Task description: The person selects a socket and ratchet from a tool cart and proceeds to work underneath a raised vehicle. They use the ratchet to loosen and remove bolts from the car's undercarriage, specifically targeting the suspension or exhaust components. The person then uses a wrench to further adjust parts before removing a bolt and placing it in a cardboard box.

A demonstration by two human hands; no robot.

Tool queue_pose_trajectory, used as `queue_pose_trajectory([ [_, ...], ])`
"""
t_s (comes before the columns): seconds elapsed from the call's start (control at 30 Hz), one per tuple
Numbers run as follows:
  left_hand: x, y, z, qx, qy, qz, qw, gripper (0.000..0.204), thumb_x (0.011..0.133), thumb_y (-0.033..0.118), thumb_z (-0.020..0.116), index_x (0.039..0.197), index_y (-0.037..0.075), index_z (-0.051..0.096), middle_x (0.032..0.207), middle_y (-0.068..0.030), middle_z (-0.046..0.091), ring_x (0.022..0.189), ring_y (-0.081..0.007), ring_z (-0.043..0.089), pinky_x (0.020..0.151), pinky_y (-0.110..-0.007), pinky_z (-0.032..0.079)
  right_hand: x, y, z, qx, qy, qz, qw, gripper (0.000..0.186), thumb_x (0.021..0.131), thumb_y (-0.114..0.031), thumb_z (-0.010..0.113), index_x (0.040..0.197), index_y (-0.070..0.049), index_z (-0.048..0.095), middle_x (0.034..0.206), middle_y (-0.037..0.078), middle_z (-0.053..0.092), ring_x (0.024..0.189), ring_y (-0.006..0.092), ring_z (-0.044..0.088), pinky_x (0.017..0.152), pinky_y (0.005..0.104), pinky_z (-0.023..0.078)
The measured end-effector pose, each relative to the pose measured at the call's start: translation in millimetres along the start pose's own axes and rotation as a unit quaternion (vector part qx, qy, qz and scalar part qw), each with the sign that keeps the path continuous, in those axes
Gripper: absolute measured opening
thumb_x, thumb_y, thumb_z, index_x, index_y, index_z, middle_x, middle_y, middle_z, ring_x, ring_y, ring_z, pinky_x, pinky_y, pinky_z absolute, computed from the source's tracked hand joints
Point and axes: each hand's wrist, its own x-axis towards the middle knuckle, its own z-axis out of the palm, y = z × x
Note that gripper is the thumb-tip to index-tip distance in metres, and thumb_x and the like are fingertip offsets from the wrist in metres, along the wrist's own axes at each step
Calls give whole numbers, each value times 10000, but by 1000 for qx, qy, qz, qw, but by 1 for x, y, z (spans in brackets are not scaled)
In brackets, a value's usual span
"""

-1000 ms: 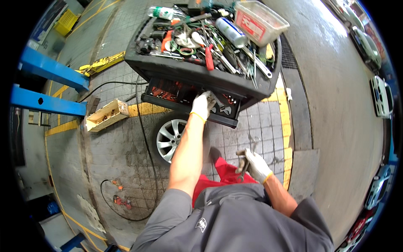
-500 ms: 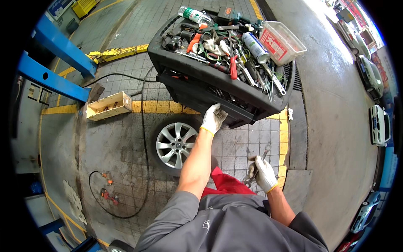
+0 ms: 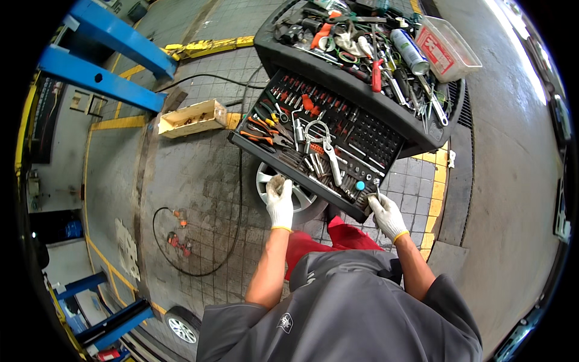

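A black tool cart [image 3: 301, 55] carries a jumble of tools, a spray can [image 3: 409, 51] and a clear plastic box [image 3: 449, 48]. Its extended drawer [image 3: 283, 160] holds pliers, sockets, bits and other hand tools. Just below the drawer's front edge, my left hand [image 3: 278, 202], in a white glove, has loosely bent fingers and holds nothing visible. At the drawer's right front corner my gloved right hand [image 3: 387, 214] is closed on a metal wrench [image 3: 378, 194], mostly hidden.
A wheel [image 3: 265, 181] lies under the drawer. Blue lift arms [image 3: 105, 78] are at upper left, beside a wooden box [image 3: 190, 117]. A black hose [image 3: 199, 274] loops near power tools [image 3: 178, 241] on the floor. Another wheel [image 3: 181, 326] is at lower left.
The upper drawer is shut and a lower, fuller one is pulled out. My left hand has dropped from the drawer front; my right hand has risen to its corner with the wrench.
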Motion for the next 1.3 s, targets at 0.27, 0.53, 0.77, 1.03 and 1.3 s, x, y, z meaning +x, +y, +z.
queue_pose_trajectory([
  [0.27,17,70,16,340,-17,112,933,429,970,215,738,1351,37,655,1246,-106,731,1069,-224,712,994,-357,545,2,9,-6,-266,-55,-96,958,359,1048,-368,604,1186,-55,713,1012,236,741,958,423,724,813,464,543],
  [0.53,97,94,-52,565,-34,198,800,292,982,217,657,1253,127,717,1294,-100,710,1192,-308,679,1025,-415,535,-3,24,-2,-189,-79,-94,974,372,1051,-364,596,1225,-55,708,1004,240,739,970,432,716,833,464,547],
  [0.77,102,96,-50,726,-147,255,621,642,878,290,765,1467,156,548,1241,-126,652,1133,-334,649,945,-455,539,-3,28,-9,-185,-67,-102,975,371,1054,-368,593,1228,-63,711,994,215,751,952,421,720,823,458,548],
  [1.03,124,93,-59,724,-204,381,538,600,833,237,740,1410,144,607,1068,-106,651,947,-297,672,810,-445,549,-9,21,-2,-224,-103,-122,961,393,1021,-414,652,1209,-77,722,994,217,756,946,422,723,823,460,553],
  [1.3,97,145,-49,616,-118,385,677,416,893,200,668,1307,159,657,1076,-129,669,968,-342,694,848,-482,569,-10,38,80,-448,-101,-318,829,534,894,-525,756,1048,-52,564,932,186,676,822,381,719,687,503,571],
])
